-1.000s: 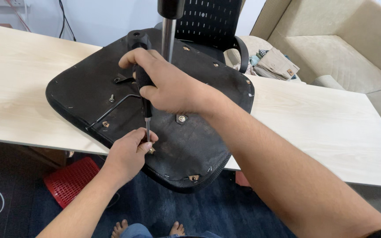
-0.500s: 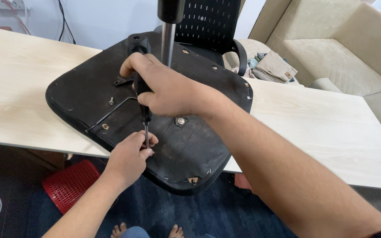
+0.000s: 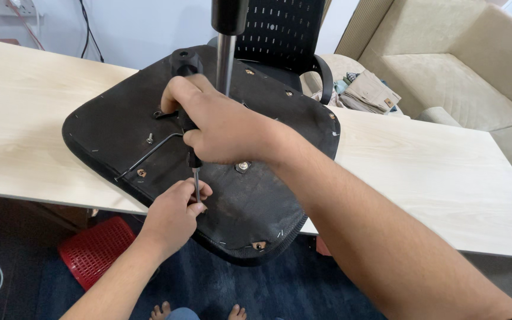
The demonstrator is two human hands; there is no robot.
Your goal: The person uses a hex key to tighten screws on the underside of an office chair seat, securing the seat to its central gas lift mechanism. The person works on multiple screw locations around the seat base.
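A screwdriver (image 3: 194, 178) stands nearly upright over the underside of a black office chair seat (image 3: 120, 127); the seat lies upside down across the front edge of a pale wooden desk (image 3: 422, 172), its near part overhanging the edge, which puts the bolt holes face up within reach; the right hand (image 3: 223, 127) is closed tight around the dark handle from above, seemingly to press and turn; the left hand (image 3: 173, 216) pinches the thin metal shaft low down with curled fingers, apparently steadying the tip on a fastener near the seat's front edge; a shiny gas lift column (image 3: 225, 56) rises from the seat's middle; a bent metal lever (image 3: 149, 155) lies on the seat; a red basket (image 3: 93, 252) sits on the floor below.
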